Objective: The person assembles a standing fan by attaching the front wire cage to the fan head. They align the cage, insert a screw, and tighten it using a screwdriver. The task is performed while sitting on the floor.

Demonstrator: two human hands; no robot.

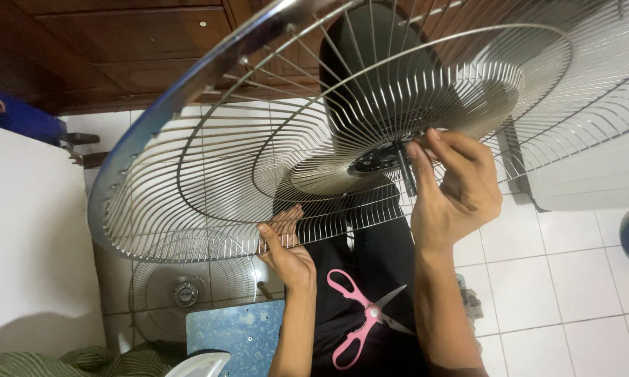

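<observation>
Holding a wire fan guard point(210, 174) over white tiled floor point(538, 279).

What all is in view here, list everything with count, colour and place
fan guard: one, silver wire, held up across the upper frame
fan motor shaft: one, dark, at the guard's centre
second fan guard: one, silver, on the floor at lower left
scissors: one pair, pink handles, on the dark lap
blue board: one, speckled blue, bottom centre
floor tiles: white, right side
wooden cabinet: brown, top left
left hand: one, gripping the guard's lower wires
right hand: one, fingers at the shaft
</observation>
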